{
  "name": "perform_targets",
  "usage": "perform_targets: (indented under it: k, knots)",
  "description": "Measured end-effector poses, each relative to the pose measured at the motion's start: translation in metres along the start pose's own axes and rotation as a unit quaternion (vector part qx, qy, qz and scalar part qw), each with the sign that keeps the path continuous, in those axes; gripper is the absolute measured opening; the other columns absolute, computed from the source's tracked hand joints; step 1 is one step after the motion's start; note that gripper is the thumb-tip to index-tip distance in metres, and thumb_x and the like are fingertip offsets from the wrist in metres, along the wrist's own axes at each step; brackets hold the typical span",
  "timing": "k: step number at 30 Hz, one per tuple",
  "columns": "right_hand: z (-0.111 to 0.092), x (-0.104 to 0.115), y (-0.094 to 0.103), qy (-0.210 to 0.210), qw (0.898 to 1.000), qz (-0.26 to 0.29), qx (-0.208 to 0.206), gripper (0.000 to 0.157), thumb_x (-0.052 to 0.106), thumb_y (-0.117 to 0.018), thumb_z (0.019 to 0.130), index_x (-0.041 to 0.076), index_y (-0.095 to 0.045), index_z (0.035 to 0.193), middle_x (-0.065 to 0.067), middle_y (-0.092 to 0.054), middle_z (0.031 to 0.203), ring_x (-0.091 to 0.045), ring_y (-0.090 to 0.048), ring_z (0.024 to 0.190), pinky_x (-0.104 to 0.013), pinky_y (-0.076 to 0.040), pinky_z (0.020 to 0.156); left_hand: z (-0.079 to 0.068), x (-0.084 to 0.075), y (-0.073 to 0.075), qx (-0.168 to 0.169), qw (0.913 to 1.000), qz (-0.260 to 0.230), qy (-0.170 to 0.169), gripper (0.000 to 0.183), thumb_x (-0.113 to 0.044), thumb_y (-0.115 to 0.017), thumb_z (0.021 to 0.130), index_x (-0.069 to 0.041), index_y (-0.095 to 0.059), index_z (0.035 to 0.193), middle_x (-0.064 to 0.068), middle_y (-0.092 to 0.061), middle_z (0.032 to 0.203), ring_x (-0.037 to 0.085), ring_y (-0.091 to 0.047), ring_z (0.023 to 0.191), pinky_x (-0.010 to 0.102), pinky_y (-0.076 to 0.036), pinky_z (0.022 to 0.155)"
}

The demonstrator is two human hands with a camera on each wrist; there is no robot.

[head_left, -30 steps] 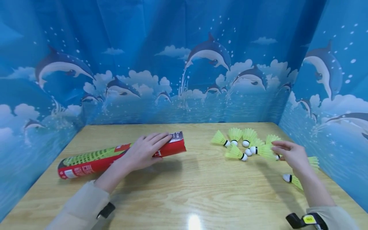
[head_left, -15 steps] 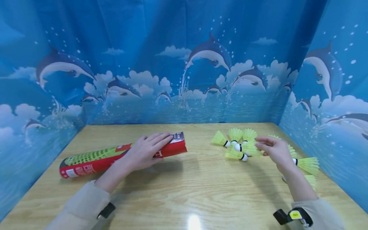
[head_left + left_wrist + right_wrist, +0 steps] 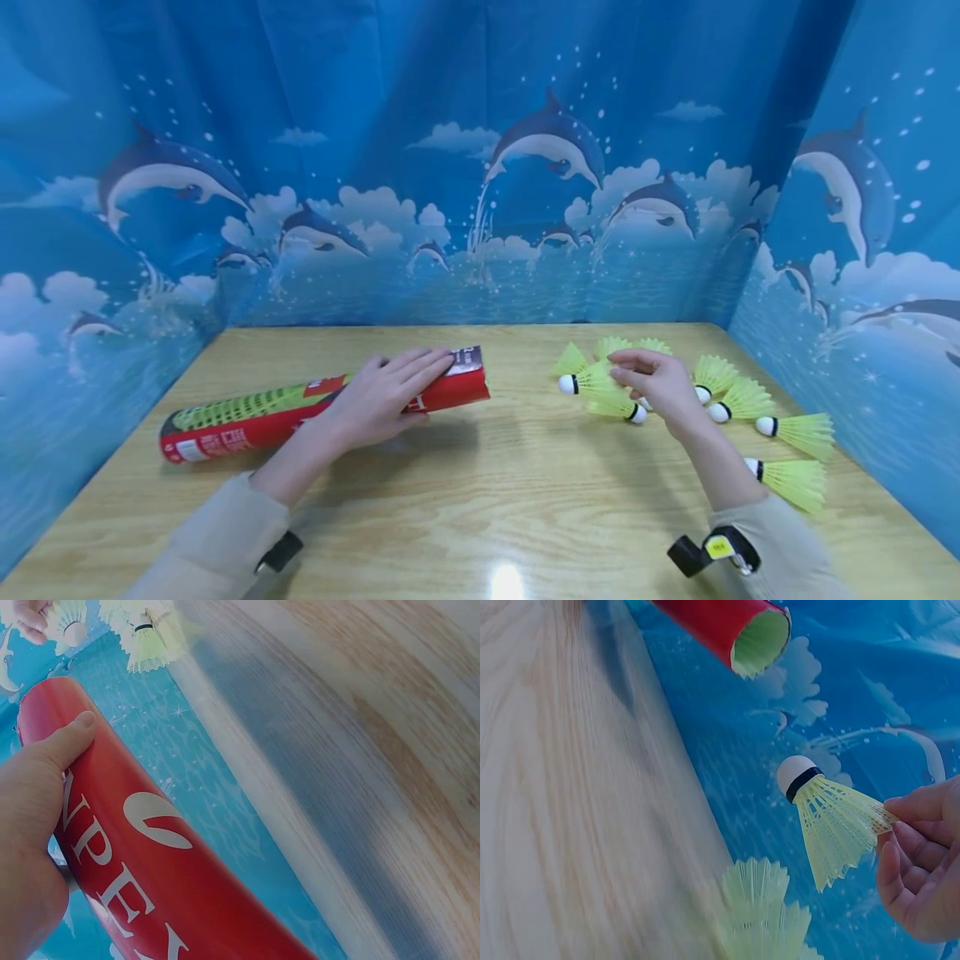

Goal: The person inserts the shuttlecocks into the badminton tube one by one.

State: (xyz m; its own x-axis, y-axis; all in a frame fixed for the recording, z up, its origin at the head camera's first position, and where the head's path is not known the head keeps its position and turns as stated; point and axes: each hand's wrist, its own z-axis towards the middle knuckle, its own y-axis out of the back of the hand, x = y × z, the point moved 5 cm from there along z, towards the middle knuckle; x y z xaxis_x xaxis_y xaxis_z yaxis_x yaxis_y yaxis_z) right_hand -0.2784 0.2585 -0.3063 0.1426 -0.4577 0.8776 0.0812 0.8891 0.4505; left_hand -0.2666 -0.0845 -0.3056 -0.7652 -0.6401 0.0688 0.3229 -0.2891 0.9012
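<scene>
My left hand (image 3: 378, 398) grips a red and green shuttlecock tube (image 3: 238, 423) near its right end, which is tilted up off the table. In the left wrist view the thumb lies along the tube's red side. The tube's mouth (image 3: 761, 643) is open in the right wrist view, with yellow-green inside it. My right hand (image 3: 660, 390) pinches a yellow shuttlecock (image 3: 840, 825) by the rim of its skirt. Its white cork (image 3: 567, 384) points left toward the tube. Both are in the air, with a gap between them.
Several yellow shuttlecocks lie on the wooden table (image 3: 510, 492) behind and under the right hand, including one just below it (image 3: 611, 408). More lie to the right, the nearest shuttlecock (image 3: 795, 483) by the table's right side. A blue dolphin curtain (image 3: 390, 167) stands behind.
My right hand has moved left with the pinched shuttlecock, from the right part of the pile toward the tube. The left hand and tube have hardly moved.
</scene>
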Motion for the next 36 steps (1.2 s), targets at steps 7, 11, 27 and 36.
perform_targets:
  k: [7,11,27,36]
  knots:
    - [0.006,0.021,-0.025,0.025,0.999,0.015,0.023,0.035,0.012,-0.063,0.089,-0.006,-0.058,0.118,-0.003,-0.066,0.090,-0.009,-0.057,0.076,-0.031,-0.050,0.062,0.001,0.000,0.001,0.002,1.0000,0.002,0.001,0.099,-0.025,-0.087,0.062,-0.019,-0.033,0.144,0.003,-0.040,0.144,0.021,-0.037,0.128,0.052,-0.042,0.090]
    - [0.007,0.029,-0.040,0.032,0.998,0.025,0.038,0.034,0.012,-0.063,0.088,-0.004,-0.060,0.118,-0.008,-0.066,0.095,-0.011,-0.059,0.078,-0.028,-0.050,0.062,0.001,-0.001,0.001,0.005,1.0000,0.007,0.001,0.098,-0.026,-0.087,0.062,-0.020,-0.033,0.144,0.003,-0.040,0.144,0.021,-0.037,0.128,0.051,-0.043,0.090]
    - [0.010,0.056,-0.086,0.079,0.993,0.068,0.051,0.027,0.007,-0.064,0.087,-0.002,-0.064,0.112,-0.012,-0.067,0.093,-0.016,-0.060,0.077,-0.029,-0.049,0.060,0.000,0.001,0.002,0.004,1.0000,0.007,0.001,0.098,-0.023,-0.087,0.061,-0.024,-0.035,0.144,0.003,-0.039,0.144,0.021,-0.036,0.128,0.052,-0.043,0.088]
    - [0.007,0.061,-0.103,0.094,0.991,0.086,0.046,0.026,0.004,-0.065,0.085,-0.002,-0.065,0.110,-0.010,-0.066,0.089,-0.015,-0.060,0.074,-0.028,-0.049,0.060,0.000,-0.001,0.000,0.011,0.9999,0.001,0.007,0.098,-0.022,-0.087,0.062,-0.025,-0.034,0.144,0.003,-0.039,0.144,0.022,-0.035,0.128,0.053,-0.043,0.089]
